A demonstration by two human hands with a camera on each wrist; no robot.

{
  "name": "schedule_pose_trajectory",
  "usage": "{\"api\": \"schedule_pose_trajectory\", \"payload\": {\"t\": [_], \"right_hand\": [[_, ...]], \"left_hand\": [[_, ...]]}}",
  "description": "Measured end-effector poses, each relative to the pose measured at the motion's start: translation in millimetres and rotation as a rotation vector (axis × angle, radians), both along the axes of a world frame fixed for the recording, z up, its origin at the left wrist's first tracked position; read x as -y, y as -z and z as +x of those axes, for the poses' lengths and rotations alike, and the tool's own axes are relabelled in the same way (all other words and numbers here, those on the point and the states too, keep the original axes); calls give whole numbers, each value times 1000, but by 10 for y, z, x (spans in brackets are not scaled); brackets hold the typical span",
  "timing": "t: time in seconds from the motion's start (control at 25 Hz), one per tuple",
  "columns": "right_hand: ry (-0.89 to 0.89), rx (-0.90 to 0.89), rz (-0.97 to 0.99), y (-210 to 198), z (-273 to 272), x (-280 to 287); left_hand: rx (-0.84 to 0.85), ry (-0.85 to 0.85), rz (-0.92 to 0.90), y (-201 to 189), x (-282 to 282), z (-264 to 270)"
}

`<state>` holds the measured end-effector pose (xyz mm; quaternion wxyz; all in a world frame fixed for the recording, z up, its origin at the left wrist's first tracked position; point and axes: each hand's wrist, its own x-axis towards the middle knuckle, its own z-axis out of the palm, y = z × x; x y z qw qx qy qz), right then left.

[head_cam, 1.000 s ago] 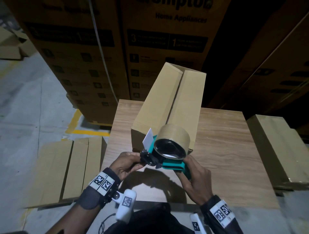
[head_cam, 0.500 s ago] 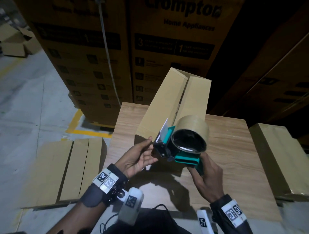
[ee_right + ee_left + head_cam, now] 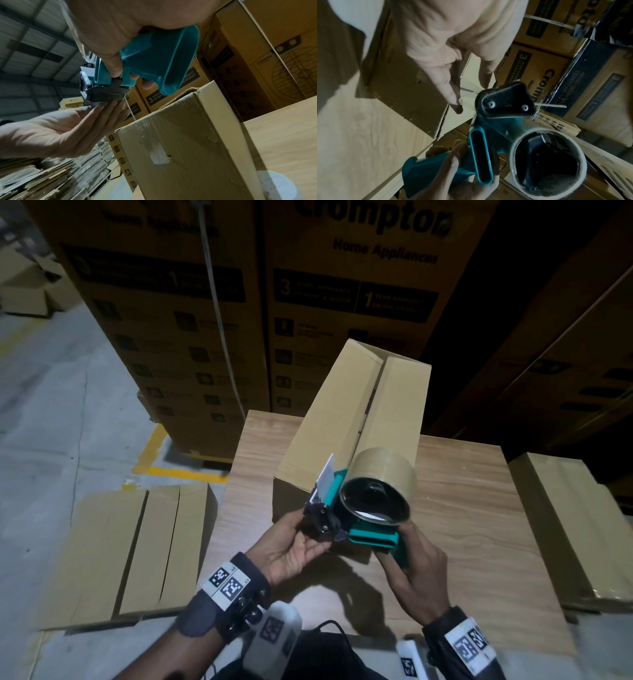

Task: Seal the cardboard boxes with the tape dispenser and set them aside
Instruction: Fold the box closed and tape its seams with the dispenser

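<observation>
Head view: box (image 3: 352, 419) lies on the worktop (image 3: 479, 535), flaps parted at twelve o'clock; right hand (image 3: 416, 570) grips the dispenser (image 3: 363, 508) before it.

Left wrist: left hand (image 3: 440, 44) spread, fingertip (image 3: 453, 101) touching the tape end (image 3: 468, 100).

Right wrist: handle clasped. Best free that end first, then press it low on the near face.
</observation>
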<state>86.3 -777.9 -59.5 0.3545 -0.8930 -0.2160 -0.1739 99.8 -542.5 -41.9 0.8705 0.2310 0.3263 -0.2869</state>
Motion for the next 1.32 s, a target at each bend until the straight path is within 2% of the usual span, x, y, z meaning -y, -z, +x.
{"api": "schedule_pose_trajectory", "payload": {"t": [0.12,0.28,0.4,0.56,0.76,0.96,1.08,1.32], "right_hand": [[7,-20,33,20,-7,3],[-14,-41,52,28,-27,-3],[-21,-49,50,29,-39,-10],[-25,-95,108,40,-23,-37],[-25,-113,115,65,-15,-63],[-31,-101,109,63,-32,-74],[-32,-99,97,35,-41,-85],[-56,-81,12,-27,-19,-101]], "left_hand": [[-23,-65,5,33,26,-50],[-9,-5,118,109,-52,-44],[-53,-45,176,189,-137,-64],[-73,-158,88,218,-203,-124],[-48,-182,32,226,-251,-131],[-8,-171,93,225,-279,-137],[14,-105,200,295,-303,-138],[204,-25,633,345,-400,-18]]}}
